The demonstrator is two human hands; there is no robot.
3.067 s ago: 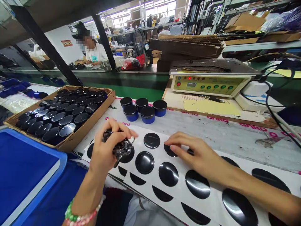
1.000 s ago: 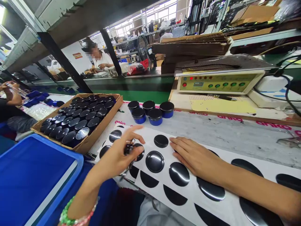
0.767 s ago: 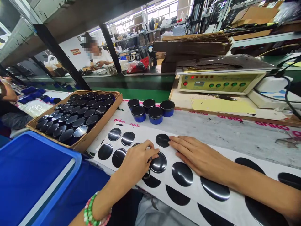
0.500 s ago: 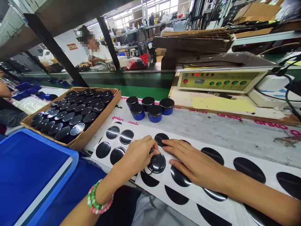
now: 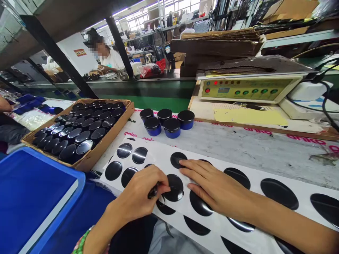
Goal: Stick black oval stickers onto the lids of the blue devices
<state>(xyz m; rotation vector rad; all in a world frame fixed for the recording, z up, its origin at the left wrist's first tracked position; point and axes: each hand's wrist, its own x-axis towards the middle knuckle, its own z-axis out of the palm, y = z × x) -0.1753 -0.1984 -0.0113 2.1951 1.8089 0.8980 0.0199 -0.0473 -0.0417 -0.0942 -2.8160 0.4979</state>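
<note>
My left hand (image 5: 144, 192), wearing a beaded bracelet, is closed in a pinch around a small dark object (image 5: 153, 191), mostly hidden by the fingers. Its fingertips are at the left edge of a round black sticker (image 5: 175, 188) on a white sheet (image 5: 159, 158). A thin dark loop (image 5: 161, 202) curves below them. My right hand (image 5: 209, 180) lies flat with fingers outstretched on the sheet, between a black disc (image 5: 178, 159) at the back and another disc (image 5: 201, 204) nearer me. Under this sheet lies a second sheet (image 5: 180, 233) of black discs.
Several blue tins with black tops (image 5: 172, 127) stand behind the sheets. At left, a cardboard tray (image 5: 106, 146) holds many black-topped pieces, beside a blue bin (image 5: 34, 190). A control box (image 5: 238, 90) stands at back right. A co-worker (image 5: 106, 56) sits across the bench.
My left hand has moved left and towards me, from the top of the black sticker to its left edge. My right hand stays flat on the sheet. The view has shifted slightly.
</note>
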